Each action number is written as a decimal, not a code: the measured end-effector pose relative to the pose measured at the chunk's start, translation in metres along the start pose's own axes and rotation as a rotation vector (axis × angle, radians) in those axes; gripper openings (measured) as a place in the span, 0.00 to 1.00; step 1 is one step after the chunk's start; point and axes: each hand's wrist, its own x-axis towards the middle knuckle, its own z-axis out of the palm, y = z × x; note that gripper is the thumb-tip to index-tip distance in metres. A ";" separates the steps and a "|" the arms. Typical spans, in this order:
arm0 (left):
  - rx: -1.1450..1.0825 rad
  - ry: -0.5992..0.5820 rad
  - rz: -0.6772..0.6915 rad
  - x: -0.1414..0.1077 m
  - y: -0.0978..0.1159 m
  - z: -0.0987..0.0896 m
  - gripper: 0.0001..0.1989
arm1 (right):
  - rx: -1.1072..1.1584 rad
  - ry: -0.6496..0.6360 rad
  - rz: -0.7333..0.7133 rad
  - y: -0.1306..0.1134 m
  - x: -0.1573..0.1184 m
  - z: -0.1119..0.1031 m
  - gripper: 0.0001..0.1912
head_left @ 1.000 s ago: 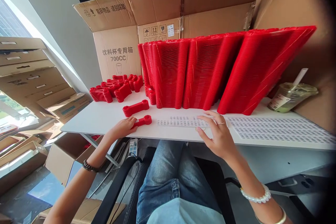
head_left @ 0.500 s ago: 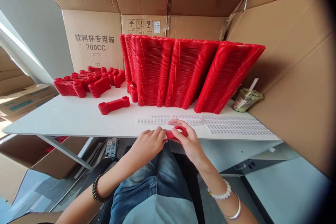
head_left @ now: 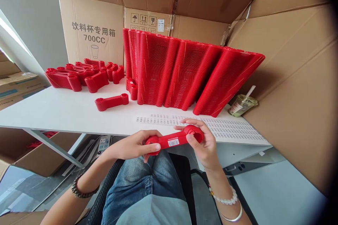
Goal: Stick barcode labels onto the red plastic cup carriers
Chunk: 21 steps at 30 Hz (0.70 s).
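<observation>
Between my hands, just in front of the table edge, is a red bar-shaped plastic part (head_left: 163, 142) with a ring at each end. A white barcode label (head_left: 173, 142) faces up on its middle. My left hand (head_left: 136, 146) is closed around the left ring, thumb on top. My right hand (head_left: 206, 146) grips the right ring between thumb and fingers. Behind the hands, sheets of small printed labels (head_left: 232, 126) lie flat on the table. A short stack of the same red parts (head_left: 112, 102) lies to their left.
Tall leaning stacks of red parts (head_left: 158, 70) stand mid-table, with shorter stacks (head_left: 76, 74) at the back left. A drink cup with a straw (head_left: 241, 106) stands at the right. Cardboard (head_left: 285, 52) walls the back and right of the white table (head_left: 66, 112).
The red part has turned so its length and barcode label show. My left hand has shifted left, my right hand right, and the head view has tilted slightly.
</observation>
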 end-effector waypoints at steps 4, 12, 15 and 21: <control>0.334 0.213 0.076 -0.003 0.002 0.009 0.16 | 0.007 0.017 -0.020 0.002 0.000 0.001 0.15; 0.589 0.307 0.161 0.004 -0.008 0.015 0.21 | 0.208 0.018 0.147 0.010 0.007 0.000 0.20; 0.517 0.170 0.183 0.014 -0.018 0.004 0.24 | 0.199 -0.013 0.200 0.020 0.012 -0.002 0.17; 0.479 0.264 0.144 0.019 -0.032 -0.034 0.18 | 0.387 -0.029 0.474 0.043 0.024 -0.006 0.22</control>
